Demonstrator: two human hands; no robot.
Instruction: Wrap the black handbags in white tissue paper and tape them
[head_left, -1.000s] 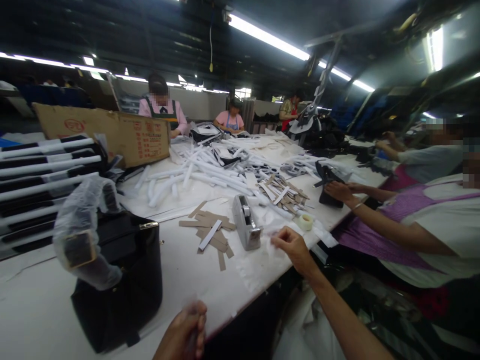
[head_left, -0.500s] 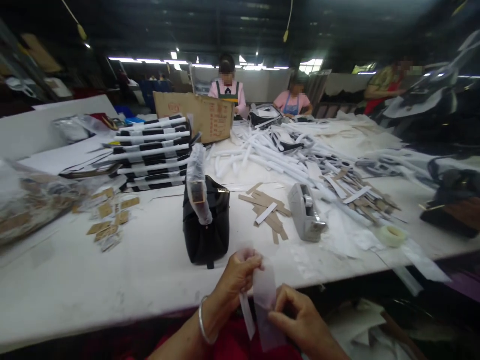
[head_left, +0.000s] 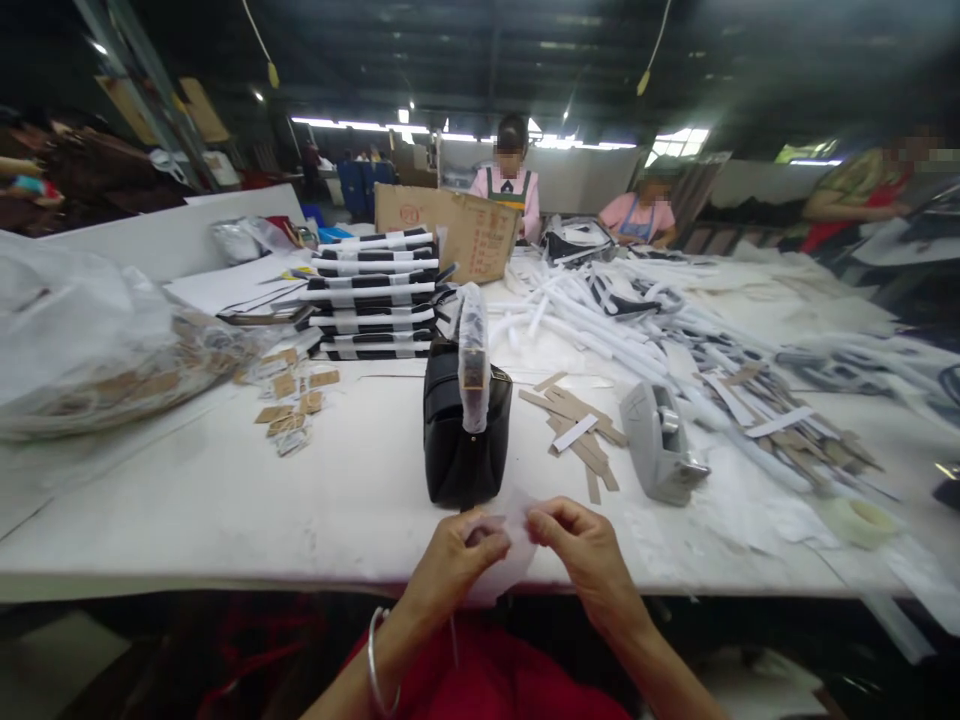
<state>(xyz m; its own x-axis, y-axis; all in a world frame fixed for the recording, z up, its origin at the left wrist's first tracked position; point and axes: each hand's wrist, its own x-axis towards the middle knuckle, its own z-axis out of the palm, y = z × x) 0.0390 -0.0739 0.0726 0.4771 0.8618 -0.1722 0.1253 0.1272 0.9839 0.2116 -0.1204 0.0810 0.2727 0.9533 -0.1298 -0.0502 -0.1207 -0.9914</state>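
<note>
A thin translucent white sheet (head_left: 501, 578) is stretched between my two hands at the table's front edge. My left hand (head_left: 463, 552), with a silver bangle on the wrist, pinches its left side. On the sheet's upper right corner the thumb and fingers of my right hand (head_left: 576, 540) are closed. Just beyond them a black handbag (head_left: 466, 450) stands upright on the white table (head_left: 360, 500). Its handle (head_left: 474, 350) is wrapped in clear plastic film, with a gold-coloured buckle showing through.
Right of the bag lie brown card strips (head_left: 581, 430) and a grey tape dispenser (head_left: 660, 445). A tape roll (head_left: 862, 522) is farther right. Small tagged packets (head_left: 292, 400), a plastic bag (head_left: 97, 340) and stacked wrapped straps (head_left: 375, 295) occupy the left. Co-workers (head_left: 510, 185) sit behind a carton (head_left: 450, 230).
Both my hands have risen toward the bag, and the sheet now spans between them instead of hanging down from my left hand. The whole view has shifted left.
</note>
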